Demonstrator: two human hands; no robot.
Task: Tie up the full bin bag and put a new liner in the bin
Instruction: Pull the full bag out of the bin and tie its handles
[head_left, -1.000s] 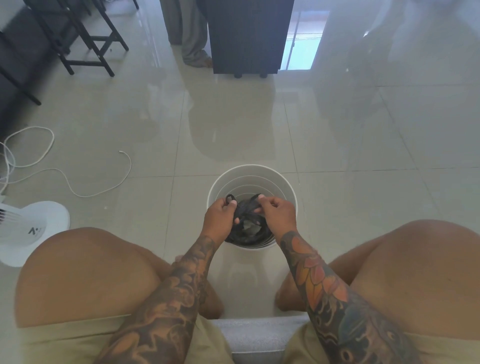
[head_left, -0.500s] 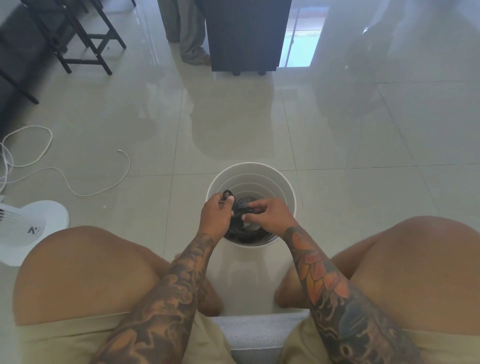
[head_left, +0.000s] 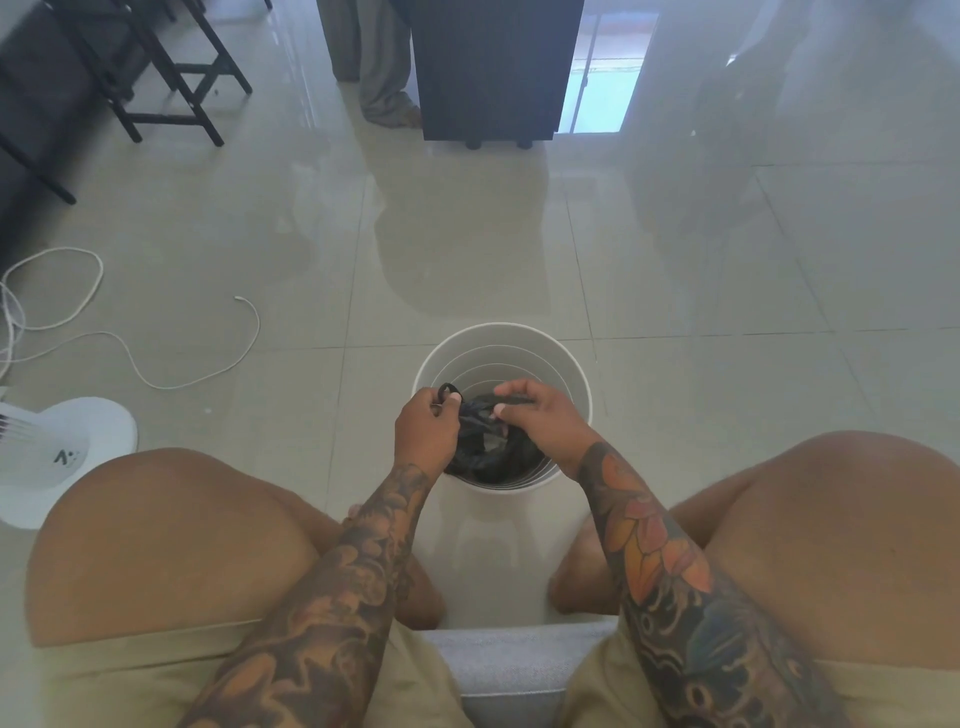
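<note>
A round white bin (head_left: 503, 343) stands on the tiled floor between my knees. Inside it sits a black bin bag (head_left: 488, 452), its top gathered just above the bin's mouth. My left hand (head_left: 423, 428) pinches one black handle of the bag, a small loop sticking up by the thumb. My right hand (head_left: 540, 415) holds the other strip of the bag's top, fingers reaching over towards the left hand. Both hands hover over the near half of the bin. The lower part of the bag is hidden behind my hands.
A white fan base (head_left: 57, 457) stands at the left, with a white cable (head_left: 171, 382) looping over the floor. Black chair legs (head_left: 176, 83) are far left, a dark cabinet (head_left: 493, 67) and a curtain (head_left: 379, 67) at the back. I sit on a grey seat edge (head_left: 509, 670).
My right hand has crossed leftwards over the bag's top towards my left hand, carrying its strip of the bag along. The left hand has stayed almost still.
</note>
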